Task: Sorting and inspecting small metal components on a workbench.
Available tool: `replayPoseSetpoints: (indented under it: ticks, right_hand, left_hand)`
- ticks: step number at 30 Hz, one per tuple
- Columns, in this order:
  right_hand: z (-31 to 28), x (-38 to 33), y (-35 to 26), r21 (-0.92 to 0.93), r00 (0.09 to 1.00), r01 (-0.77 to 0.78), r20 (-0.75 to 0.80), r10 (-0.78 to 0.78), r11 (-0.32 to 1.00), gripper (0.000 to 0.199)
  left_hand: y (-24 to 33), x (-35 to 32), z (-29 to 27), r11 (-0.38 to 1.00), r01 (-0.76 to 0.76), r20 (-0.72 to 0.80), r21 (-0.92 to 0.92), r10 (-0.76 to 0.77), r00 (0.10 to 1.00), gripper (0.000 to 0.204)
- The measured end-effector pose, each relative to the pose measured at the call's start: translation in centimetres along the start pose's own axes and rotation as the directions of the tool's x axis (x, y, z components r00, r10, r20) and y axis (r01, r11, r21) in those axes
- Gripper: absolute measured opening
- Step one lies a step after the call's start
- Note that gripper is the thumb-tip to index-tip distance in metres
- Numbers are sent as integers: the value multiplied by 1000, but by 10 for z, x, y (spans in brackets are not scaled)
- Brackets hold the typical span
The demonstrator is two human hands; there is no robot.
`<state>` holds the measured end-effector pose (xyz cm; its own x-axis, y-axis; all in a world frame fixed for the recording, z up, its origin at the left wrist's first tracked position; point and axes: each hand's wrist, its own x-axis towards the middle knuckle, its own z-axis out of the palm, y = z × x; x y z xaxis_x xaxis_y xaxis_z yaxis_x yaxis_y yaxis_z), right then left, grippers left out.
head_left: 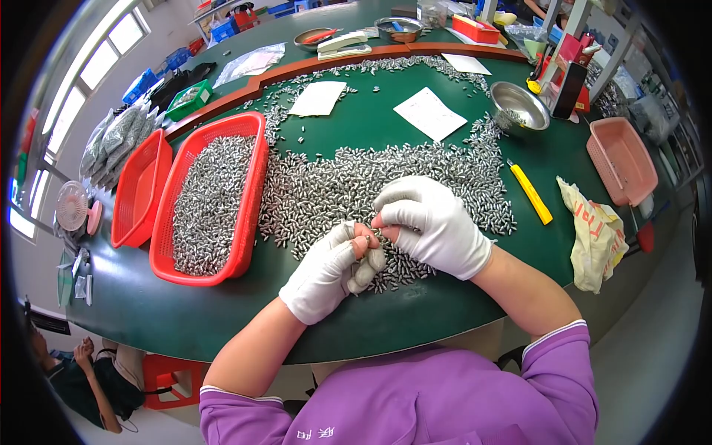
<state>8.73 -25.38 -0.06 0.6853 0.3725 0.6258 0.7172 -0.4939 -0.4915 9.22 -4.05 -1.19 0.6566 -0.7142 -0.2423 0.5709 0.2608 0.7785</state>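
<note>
The left hand [331,268], in a white fabric glove with its fingertips cut away, was curled shut around a clutch of small silvery metal cylinders, one of them pinched up between thumb and forefinger. The right hand [430,222], gloved the same way, was closed in a pinch against the left, its fingertips meeting at that same piece. Both hands rested over the near edge of a broad loose spread of small silvery metal cylinders [348,189] strewn across the dark green tabletop [185,311].

To the person's left stood a red plastic mesh basket [248,215] heaped nearly to its rim with the same pieces, and beside it a second red plastic basket [137,189] whose contents could not be made out. Judging by that, a large share had already gone into the basket, yet the pile on the tabletop remained wide and thick, so a good deal of handling seemed left.

Farther off lay a round stainless steel bowl [518,106], two white paper sheets [429,113], a yellow utility knife [531,193], a pink plastic basket [621,159] and a crumpled cream-coloured bag [593,233].
</note>
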Motion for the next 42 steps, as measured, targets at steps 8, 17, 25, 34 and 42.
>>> replayPoseSetpoints:
  ticks: [8, 17, 25, 34, 42]
  right_hand:
    - [3, -3, 7, -226, 980, -43, 179, 85, 973, 19]
    - [9, -6, 10, -277, 991, 55, 131, -19, 959, 14]
    - [14, -6, 8, -279, 989, 58, 150, -16, 959, 18]
    - [-1, -1, -2, -131, 991, -128, -61, 121, 983, 13]
    - [3, -3, -3, -5, 999, 22, -45, -22, 1000, 20]
  left_hand:
    - [-2, 2, -5, 999, -20, 51, -40, 22, 998, 27]
    - [-2, 1, -4, 999, 3, 16, -33, -3, 1000, 25]
    - [-2, 3, -7, 997, 16, 35, -79, -13, 999, 21]
    - [-3, 0, -6, 997, -21, 24, -73, 23, 999, 29]
    - [2, -1, 4, 999, -3, 13, 43, 3, 1000, 33]
